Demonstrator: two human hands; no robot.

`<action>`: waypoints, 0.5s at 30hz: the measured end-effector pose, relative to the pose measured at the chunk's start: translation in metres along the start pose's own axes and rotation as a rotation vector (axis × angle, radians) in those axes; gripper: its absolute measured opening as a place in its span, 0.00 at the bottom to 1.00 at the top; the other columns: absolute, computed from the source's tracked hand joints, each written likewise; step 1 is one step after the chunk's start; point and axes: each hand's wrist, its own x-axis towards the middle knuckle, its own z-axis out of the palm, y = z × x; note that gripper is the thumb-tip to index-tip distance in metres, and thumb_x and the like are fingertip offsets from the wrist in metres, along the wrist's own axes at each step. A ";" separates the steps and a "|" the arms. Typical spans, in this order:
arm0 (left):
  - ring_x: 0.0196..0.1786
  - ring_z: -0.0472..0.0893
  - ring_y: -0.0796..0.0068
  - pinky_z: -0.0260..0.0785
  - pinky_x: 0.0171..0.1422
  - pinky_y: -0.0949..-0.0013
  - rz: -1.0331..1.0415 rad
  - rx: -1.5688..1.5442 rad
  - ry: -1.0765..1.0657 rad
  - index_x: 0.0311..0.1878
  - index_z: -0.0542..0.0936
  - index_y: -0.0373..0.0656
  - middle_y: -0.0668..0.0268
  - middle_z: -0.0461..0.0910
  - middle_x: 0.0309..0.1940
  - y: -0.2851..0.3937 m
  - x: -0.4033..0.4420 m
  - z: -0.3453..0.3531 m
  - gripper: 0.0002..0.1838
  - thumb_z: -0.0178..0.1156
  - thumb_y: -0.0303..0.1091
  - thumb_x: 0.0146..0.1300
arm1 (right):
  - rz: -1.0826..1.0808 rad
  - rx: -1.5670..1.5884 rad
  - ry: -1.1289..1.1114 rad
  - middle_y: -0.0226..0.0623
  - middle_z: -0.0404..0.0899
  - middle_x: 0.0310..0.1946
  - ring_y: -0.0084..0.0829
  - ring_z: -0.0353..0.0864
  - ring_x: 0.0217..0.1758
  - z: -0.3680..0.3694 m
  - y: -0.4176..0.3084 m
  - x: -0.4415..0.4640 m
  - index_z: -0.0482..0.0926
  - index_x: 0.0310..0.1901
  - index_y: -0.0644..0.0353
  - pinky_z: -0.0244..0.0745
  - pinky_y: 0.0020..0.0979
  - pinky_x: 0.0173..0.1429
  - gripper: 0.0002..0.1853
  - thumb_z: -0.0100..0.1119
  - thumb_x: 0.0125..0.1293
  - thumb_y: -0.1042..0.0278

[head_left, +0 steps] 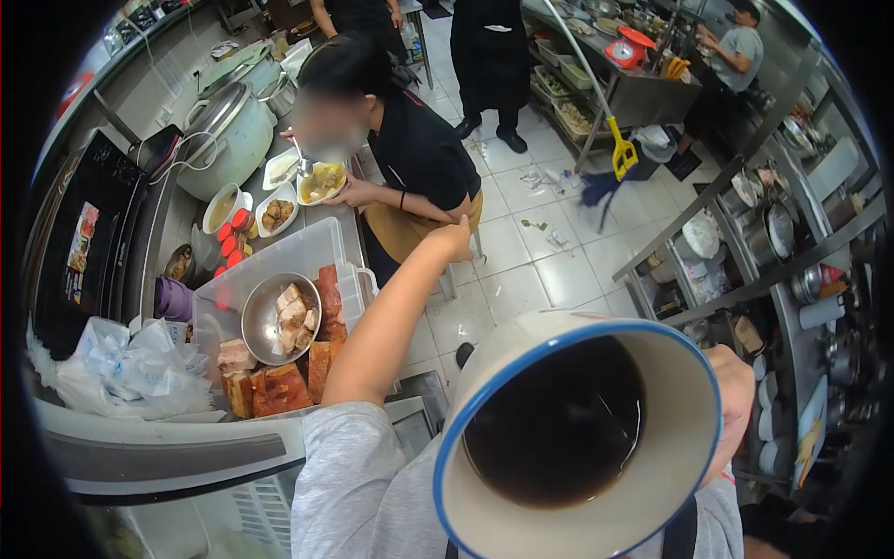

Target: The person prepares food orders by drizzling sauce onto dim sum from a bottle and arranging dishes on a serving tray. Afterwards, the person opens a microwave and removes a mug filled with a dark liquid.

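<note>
A white mug (582, 325) with a blue rim fills the near foreground, tilted toward me with dark liquid (559, 419) inside. My right hand (732, 399) is closed on its right side; the handle is hidden. My left arm stretches forward, and my left hand (451, 242) is at the elbow of a person (419, 149) in a black shirt. Whether it touches them is unclear, and its fingers are mostly hidden. That person holds a bowl of soupy food (322, 183) and a spoon (304, 164). Beside my left forearm stands a clear plastic bin (326, 238) with roasted meat (281, 389) and a metal bowl (256, 321).
Red-lidded jars (244, 220), a dish of food (277, 215) and a large pot (219, 140) line the left counter. A plastic bag (126, 368) lies near the bin. Metal shelves (736, 307) stand right. Behind are a yellow-headed mop (622, 154) and other people.
</note>
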 end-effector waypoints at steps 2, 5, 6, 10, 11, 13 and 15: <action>0.50 0.77 0.49 0.69 0.55 0.60 -0.070 -0.131 0.045 0.68 0.36 0.26 0.41 0.75 0.48 -0.005 0.003 -0.012 0.54 0.63 0.41 0.53 | 0.065 -0.020 -0.018 0.26 0.68 0.11 0.20 0.65 0.10 -0.002 0.000 -0.001 0.70 0.18 0.59 0.51 0.21 0.14 0.15 0.73 0.43 0.76; 0.48 0.79 0.49 0.70 0.55 0.58 -0.193 -0.249 0.239 0.68 0.26 0.32 0.43 0.76 0.48 -0.025 0.005 -0.014 0.56 0.60 0.40 0.56 | 0.113 -0.088 -0.016 0.23 0.66 0.10 0.17 0.63 0.12 0.003 0.005 -0.006 0.65 0.16 0.56 0.50 0.19 0.17 0.18 0.71 0.45 0.76; 0.48 0.79 0.51 0.70 0.55 0.59 -0.250 -0.249 0.220 0.67 0.23 0.32 0.44 0.77 0.48 -0.026 0.002 -0.020 0.57 0.60 0.39 0.56 | 0.158 -0.068 0.070 0.23 0.65 0.10 0.16 0.62 0.12 0.005 0.007 -0.007 0.65 0.16 0.56 0.51 0.19 0.17 0.19 0.71 0.45 0.76; 0.48 0.80 0.53 0.70 0.54 0.60 -0.313 -0.358 0.255 0.65 0.18 0.33 0.45 0.77 0.47 -0.012 -0.010 -0.034 0.60 0.61 0.41 0.56 | 0.352 0.037 0.195 0.19 0.63 0.10 0.12 0.59 0.13 0.007 0.015 -0.018 0.64 0.16 0.55 0.51 0.18 0.20 0.20 0.71 0.47 0.76; 0.48 0.80 0.52 0.70 0.55 0.60 -0.317 -0.405 0.273 0.65 0.19 0.33 0.44 0.77 0.48 -0.009 -0.015 -0.039 0.60 0.61 0.41 0.55 | 0.496 0.125 0.263 0.18 0.62 0.10 0.12 0.58 0.13 0.008 0.018 -0.023 0.64 0.16 0.55 0.51 0.18 0.20 0.20 0.71 0.47 0.76; 0.48 0.79 0.51 0.70 0.55 0.59 -0.358 -0.410 0.423 0.65 0.19 0.32 0.43 0.76 0.48 -0.026 -0.003 -0.038 0.61 0.62 0.43 0.54 | 0.475 0.120 0.263 0.19 0.63 0.10 0.11 0.61 0.13 0.010 0.021 -0.026 0.64 0.17 0.55 0.53 0.17 0.18 0.19 0.69 0.48 0.78; 0.49 0.79 0.48 0.68 0.57 0.57 -0.394 -0.520 0.510 0.65 0.21 0.29 0.39 0.75 0.49 -0.044 -0.014 -0.058 0.63 0.64 0.46 0.51 | 0.546 0.132 0.349 0.20 0.63 0.10 0.11 0.64 0.12 0.015 0.019 -0.025 0.64 0.17 0.57 0.57 0.17 0.16 0.18 0.67 0.49 0.81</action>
